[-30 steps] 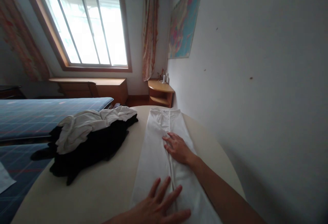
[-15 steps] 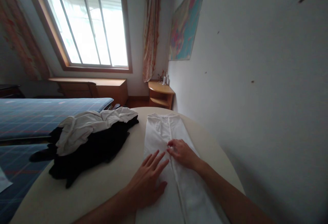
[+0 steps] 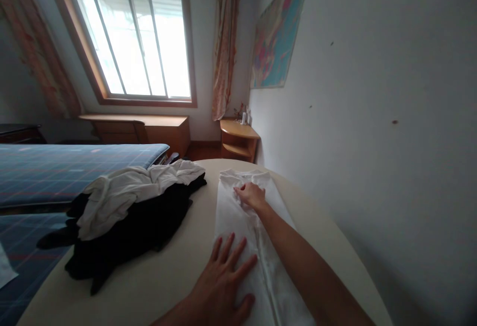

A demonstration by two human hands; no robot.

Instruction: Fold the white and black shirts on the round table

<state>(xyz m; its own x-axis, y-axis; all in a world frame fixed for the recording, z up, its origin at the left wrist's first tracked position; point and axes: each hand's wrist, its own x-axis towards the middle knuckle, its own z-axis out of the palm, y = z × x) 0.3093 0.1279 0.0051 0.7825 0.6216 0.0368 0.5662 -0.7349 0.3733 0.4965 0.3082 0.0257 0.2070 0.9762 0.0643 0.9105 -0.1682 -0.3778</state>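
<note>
White trousers lie flat and lengthwise on the round cream table, waist end at the far side. A narrow gap runs down between the two legs. My left hand rests on the near part of the left leg, palm down with fingers spread. Farther up, just below the waist, my right hand has its fingers pinched together on the wrinkled cloth. My right forearm crosses over the right leg and hides part of it.
At the table's left lies a heap of black clothing with a white garment over it. Beyond stands a bed with a blue plaid mattress. A wall rises close on the right. A corner shelf stands past the table.
My right hand has moved up the trousers toward the waist and closed on the cloth. My left hand stays spread on the left leg, slightly nearer me. The view has shifted a little left.
</note>
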